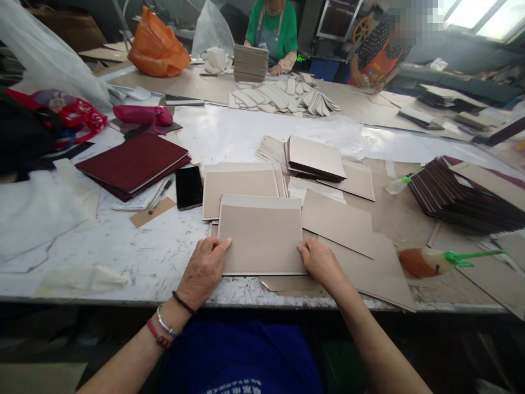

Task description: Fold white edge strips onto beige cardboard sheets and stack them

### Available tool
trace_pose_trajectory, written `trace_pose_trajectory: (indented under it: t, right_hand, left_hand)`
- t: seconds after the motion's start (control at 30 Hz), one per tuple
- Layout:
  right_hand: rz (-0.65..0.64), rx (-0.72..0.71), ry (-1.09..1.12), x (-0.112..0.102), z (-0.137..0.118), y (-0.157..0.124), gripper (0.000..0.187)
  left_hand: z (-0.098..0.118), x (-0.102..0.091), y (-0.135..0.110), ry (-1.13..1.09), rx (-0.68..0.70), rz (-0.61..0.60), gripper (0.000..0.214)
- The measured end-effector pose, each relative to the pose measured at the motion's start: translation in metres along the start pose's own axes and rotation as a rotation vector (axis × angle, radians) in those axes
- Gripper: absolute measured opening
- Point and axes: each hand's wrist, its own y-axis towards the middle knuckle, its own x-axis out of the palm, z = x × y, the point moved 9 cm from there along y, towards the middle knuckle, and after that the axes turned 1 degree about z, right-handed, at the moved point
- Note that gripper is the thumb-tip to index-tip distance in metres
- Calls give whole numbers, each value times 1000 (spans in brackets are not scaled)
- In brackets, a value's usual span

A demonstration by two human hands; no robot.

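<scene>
Beige panel (261, 238), one: near edge of tabletop (139, 251). Left hand (205, 269) at its 8 o'clock, right hand (323, 261) at 4; fingers of each pinching a side edge, thumbs uppermost. Around it: phone (189, 187), maroon folder (133, 161), 10 o'clock; amber-filled bottle (422, 262), 3 o'clock.

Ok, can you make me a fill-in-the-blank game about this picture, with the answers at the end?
1. The left hand holds the front beige panel at one side, and the ____ hand holds the opposite side.
2. The silver bracelet is on the person's ____ wrist.
3. Right beside the pen, a flat black ____ lies on the table.
4. The co-worker behind the tall stack wears a ____ top.

Missing words: right; left; phone; green.
</scene>
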Motion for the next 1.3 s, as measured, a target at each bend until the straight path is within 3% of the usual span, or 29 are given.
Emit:
trace_pose_trajectory:
  t: [0.27,0.47,0.67,1.3]
  right_hand:
    - [-10,-2,-37,3,1,3,18]
    - [-24,-6,-52,5,2,5,19]
    - [-11,-19,-64,5,1,5,18]
    - [6,-14,-6,0,-3,-4,15]
  left_hand:
    - [-25,5,3,-330,-125,-286,36]
    - [-29,9,1,-377,-92,-422,41]
    - [-27,11,-3,-343,-43,-436,68]
    - [-20,11,-4,-188,64,-443,57]
